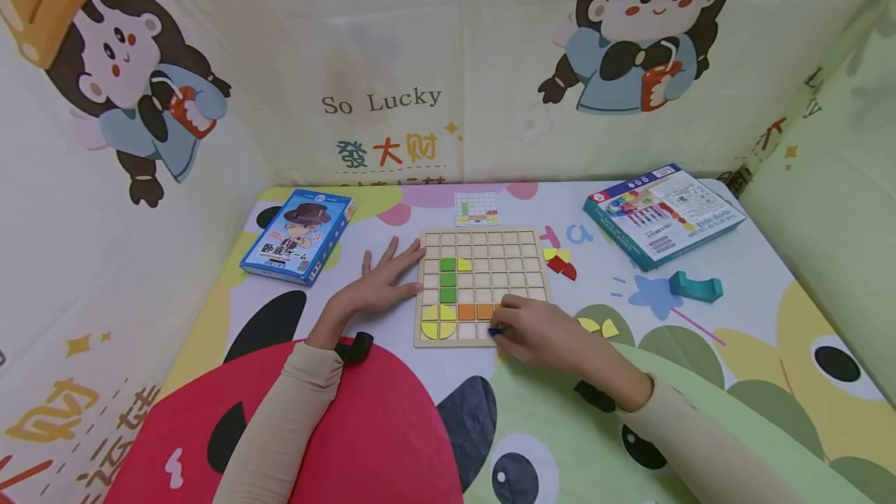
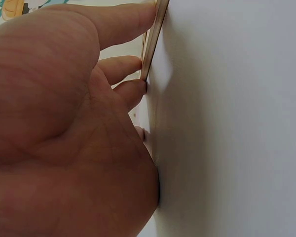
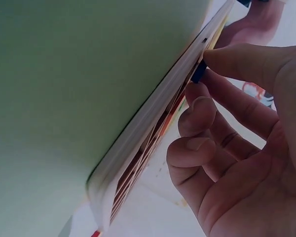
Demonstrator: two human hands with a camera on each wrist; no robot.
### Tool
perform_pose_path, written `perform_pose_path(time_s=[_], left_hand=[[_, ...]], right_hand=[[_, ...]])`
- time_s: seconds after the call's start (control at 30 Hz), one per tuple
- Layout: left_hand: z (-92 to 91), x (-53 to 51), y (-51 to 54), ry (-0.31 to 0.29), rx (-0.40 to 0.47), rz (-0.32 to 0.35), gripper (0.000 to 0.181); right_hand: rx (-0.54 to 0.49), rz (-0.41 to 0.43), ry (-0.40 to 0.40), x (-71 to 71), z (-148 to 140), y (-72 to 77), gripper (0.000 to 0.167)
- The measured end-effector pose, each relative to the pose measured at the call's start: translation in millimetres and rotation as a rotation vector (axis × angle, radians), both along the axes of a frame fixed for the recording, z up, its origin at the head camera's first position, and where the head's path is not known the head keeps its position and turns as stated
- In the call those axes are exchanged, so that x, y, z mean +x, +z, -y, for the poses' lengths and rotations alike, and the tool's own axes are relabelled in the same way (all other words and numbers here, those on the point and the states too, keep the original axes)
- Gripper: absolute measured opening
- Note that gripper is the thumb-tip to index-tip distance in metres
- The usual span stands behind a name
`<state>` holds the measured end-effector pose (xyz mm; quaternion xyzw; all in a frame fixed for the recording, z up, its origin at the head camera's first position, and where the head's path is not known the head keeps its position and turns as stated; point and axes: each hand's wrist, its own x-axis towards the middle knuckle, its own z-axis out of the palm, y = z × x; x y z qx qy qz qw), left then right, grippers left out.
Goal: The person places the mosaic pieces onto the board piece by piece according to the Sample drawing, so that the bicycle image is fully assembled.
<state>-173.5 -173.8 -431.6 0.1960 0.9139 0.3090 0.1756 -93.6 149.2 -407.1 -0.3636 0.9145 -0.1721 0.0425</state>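
Wooden board, square, gridded.
Left hand, nine o'clock: fingers spread, touching its edge. Right hand, five o'clock: pinching small dark-blue piece.

Taking the board as our dial, we can reach in at 6 o'clock, between the sleeves. The left hand blocks 9; the right hand blocks 4, partly over the board. At 11 we have a lane between the blue box and card; at 1, another between card and big box. Red pieces and the teal bridge obstruct 3. Beyond 12, the wall stops us.
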Motion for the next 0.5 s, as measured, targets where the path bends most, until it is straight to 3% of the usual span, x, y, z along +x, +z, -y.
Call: perform_pose_path(time_s=[0.5], left_hand=[[-0.6,1.1,1.9,0.003,-0.001,0.007,0.078]], right_hand=[[0.021,-0.052,0.021,-6.9,14.1,-1.6,0.017]])
